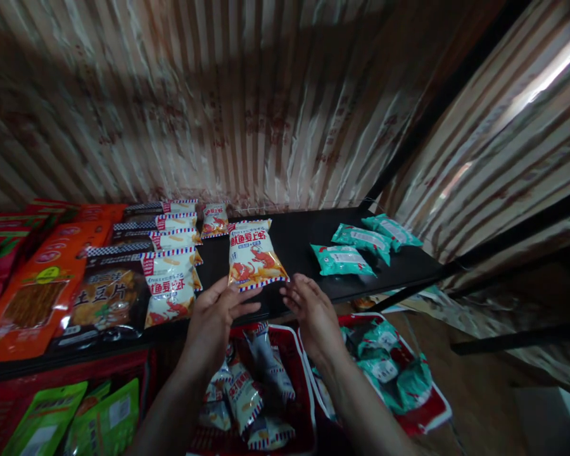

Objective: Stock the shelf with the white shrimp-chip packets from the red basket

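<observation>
A white and orange snack bag [255,256] with red lettering is between my two hands, at the front part of the black shelf [289,244]. My left hand [218,307] pinches its lower left corner, with the other fingers curled below the bottom edge. At the lower right corner, my right hand [312,310] has thumb and fingertips closed on the bag's edge. To the left stands a row of the same bags, the front snack bag [170,285] nearest my left hand. Another such bag [215,220] sits behind, at the back of the shelf.
Teal packets [344,259] lie on the shelf's right side. Black potato-chip bags [107,297] and orange packets [42,291] fill the left. Below are a red basket [306,386] of snack bags, another basket [439,405] of teal packets, and green packets [47,415]. A metal post [408,139] rises at right.
</observation>
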The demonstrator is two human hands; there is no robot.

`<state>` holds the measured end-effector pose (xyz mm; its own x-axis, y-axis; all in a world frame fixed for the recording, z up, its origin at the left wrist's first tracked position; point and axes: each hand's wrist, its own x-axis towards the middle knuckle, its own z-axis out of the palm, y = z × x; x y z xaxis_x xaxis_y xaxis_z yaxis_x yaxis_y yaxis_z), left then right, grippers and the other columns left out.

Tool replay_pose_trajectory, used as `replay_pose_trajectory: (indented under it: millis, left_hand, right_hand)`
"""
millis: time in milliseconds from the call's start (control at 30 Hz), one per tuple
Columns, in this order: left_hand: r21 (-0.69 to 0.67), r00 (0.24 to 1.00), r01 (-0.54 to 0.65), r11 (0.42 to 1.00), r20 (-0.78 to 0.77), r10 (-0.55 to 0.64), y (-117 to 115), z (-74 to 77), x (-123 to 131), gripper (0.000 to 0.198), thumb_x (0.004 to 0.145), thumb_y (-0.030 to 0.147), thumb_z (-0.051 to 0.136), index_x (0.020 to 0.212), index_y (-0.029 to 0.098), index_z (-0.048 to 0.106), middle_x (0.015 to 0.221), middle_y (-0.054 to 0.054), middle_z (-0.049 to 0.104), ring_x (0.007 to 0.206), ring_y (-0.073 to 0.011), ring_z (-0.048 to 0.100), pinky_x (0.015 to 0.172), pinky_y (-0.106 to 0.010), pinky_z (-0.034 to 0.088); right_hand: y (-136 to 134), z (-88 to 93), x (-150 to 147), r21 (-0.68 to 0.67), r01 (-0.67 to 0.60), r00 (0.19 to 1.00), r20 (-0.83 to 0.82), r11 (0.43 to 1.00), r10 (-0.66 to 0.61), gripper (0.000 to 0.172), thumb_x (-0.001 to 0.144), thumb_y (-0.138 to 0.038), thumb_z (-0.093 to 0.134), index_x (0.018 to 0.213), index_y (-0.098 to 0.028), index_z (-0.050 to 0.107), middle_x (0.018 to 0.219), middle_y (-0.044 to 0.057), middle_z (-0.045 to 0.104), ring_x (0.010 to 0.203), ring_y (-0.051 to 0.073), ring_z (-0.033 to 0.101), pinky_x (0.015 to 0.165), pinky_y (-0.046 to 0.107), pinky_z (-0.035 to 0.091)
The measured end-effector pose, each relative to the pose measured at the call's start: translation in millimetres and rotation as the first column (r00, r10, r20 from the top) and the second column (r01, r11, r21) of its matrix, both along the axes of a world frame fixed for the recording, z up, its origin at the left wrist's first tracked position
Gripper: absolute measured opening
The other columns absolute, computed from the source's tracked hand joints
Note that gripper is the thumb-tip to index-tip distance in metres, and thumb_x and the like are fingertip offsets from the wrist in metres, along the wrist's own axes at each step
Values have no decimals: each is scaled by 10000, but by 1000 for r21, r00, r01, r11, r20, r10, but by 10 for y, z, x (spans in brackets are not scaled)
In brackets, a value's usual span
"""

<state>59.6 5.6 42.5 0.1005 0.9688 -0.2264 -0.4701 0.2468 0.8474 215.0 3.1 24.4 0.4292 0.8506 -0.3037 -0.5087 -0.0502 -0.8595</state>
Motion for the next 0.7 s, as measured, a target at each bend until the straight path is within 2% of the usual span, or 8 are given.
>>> replay_pose_trajectory:
  millis: [100, 167, 267, 400, 500, 700]
  left_hand:
    - [25, 999, -29, 999, -17, 29, 5, 18, 30, 321, 775, 281, 601, 1038, 97, 610, 1005, -137, 695, 857, -230, 695, 588, -239, 521]
    - [59, 997, -15, 998, -70, 19, 0, 18, 60, 386, 767, 325, 599, 1073, 91, 593, 898, -124, 705, 741, -206, 695, 495, -219, 471]
    - [90, 990, -11, 996, -139, 23, -19, 11, 111, 524, 740, 383, 606, 1164, 81, 540, 741, -75, 685, 606, -174, 660, 445, -215, 435]
    - [81, 983, 25, 996, -183, -10, -48, 5, 152, 630, 717, 429, 608, 1221, 72, 485, 690, -40, 653, 537, -153, 620, 463, -241, 459]
    - [62, 982, 67, 996, -179, -55, -68, 0, 162, 602, 717, 422, 600, 1198, 77, 491, 672, -24, 639, 496, -132, 586, 449, -236, 448]
    - [50, 984, 103, 993, -149, -94, -81, -5, 165, 490, 728, 401, 591, 1104, 92, 536, 638, -4, 616, 469, -113, 546, 406, -212, 398]
  right_hand:
    - [-85, 23, -184, 3, -237, 972, -6, 972, 237, 321, 545, -379, 830, 763, -185, 694, 745, 27, 693, 680, 148, 633, 604, 242, 470]
    - [-125, 58, -288, 57, -313, 950, 29, 948, 311, 311, 569, -373, 825, 786, -186, 704, 799, 37, 711, 722, 152, 635, 661, 257, 475]
    - [-142, 102, -386, 81, -320, 947, 3, 944, 321, 315, 569, -386, 830, 773, -186, 699, 747, 28, 708, 729, 160, 635, 708, 280, 478]
    - [-115, 113, -386, 76, -301, 946, -100, 950, 308, 313, 517, -391, 847, 656, -172, 672, 599, -8, 642, 536, 120, 542, 538, 253, 428]
    - [-99, 115, -331, 85, -310, 943, -100, 947, 317, 296, 529, -392, 839, 622, -160, 680, 582, -1, 636, 490, 101, 490, 483, 239, 382]
    - [-95, 141, -267, 72, -294, 950, -89, 953, 300, 265, 502, -334, 857, 505, -152, 665, 523, -11, 612, 474, 67, 448, 481, 206, 347]
